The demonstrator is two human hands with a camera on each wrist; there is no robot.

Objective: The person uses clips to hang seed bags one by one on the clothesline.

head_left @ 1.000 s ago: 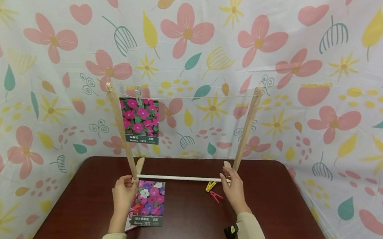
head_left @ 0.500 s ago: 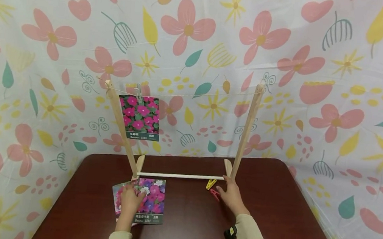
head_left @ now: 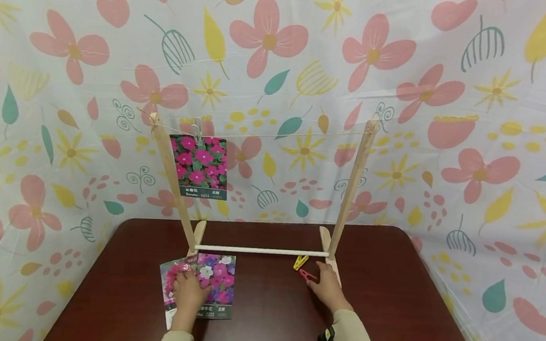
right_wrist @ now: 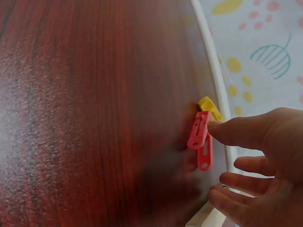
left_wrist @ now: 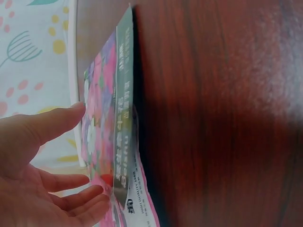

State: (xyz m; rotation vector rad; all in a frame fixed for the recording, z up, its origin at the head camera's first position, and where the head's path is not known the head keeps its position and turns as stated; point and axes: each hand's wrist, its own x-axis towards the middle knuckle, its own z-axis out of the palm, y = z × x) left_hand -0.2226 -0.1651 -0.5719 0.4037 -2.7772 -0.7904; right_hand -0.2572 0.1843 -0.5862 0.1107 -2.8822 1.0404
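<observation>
My left hand (head_left: pixel 190 293) lies over two flower seed packets, its fingers loosely spread and its thumb apart. The packet with purple, pink and white blooms (head_left: pixel 222 278) overlaps a pinkish packet (head_left: pixel 168 286) to its left, partly hidden under my hand. In the left wrist view, the fingertips are right at the upper packet's (left_wrist: pixel 102 90) surface. My right hand (head_left: pixel 329 290) reaches toward a red clothespin (head_left: pixel 307 275). In the right wrist view, the thumb tip is right beside the red clothespin (right_wrist: pixel 200 132), with the other fingers apart. A yellow clothespin (head_left: pixel 300 262) lies just behind it.
A wooden frame stands on the dark table (head_left: pixel 260 321), with a left post (head_left: pixel 176 189), a right post (head_left: pixel 351 193) and a white crossbar (head_left: pixel 261 251). From its string (head_left: pixel 276 137), a pale clothespin (head_left: pixel 198 130) holds a magenta flower packet (head_left: pixel 200 164). A floral curtain (head_left: pixel 423 178) hangs behind.
My left hand has moved from the frame's left foot onto the packets, and the pinkish packet shows more at the left. My right hand has left the crossbar's end and come down near the red clothespin.
</observation>
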